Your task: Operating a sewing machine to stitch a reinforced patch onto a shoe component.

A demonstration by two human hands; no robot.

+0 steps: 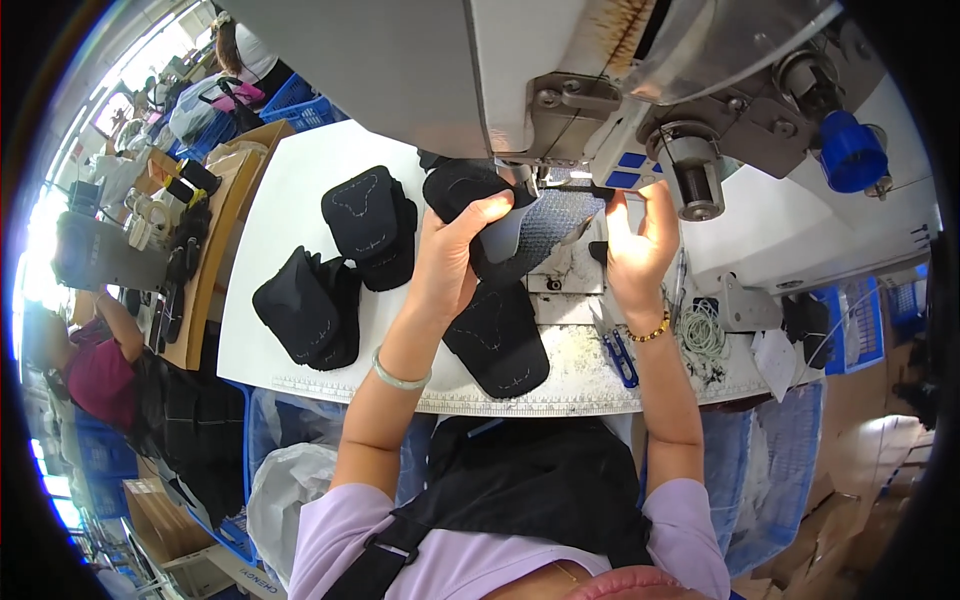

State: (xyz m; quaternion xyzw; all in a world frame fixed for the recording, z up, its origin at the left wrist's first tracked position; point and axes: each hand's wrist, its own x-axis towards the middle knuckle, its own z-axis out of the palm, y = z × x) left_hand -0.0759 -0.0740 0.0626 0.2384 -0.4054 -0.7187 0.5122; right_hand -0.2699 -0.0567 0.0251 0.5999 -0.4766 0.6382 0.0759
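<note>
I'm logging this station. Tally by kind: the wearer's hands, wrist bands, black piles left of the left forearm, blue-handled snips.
Left hand, right hand: 2
Pale bangle, beaded bracelet: 2
Upper black pile, lower black pile: 2
Blue-handled snips: 1
Total: 7

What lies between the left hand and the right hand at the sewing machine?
A dark, textured fabric piece lies between the left hand and the right hand, as the head view shows.

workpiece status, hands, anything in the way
Left hand grips workpiece at sewing machine. Right hand at its right end. Blue-handled snips apart, near right hand.
</note>
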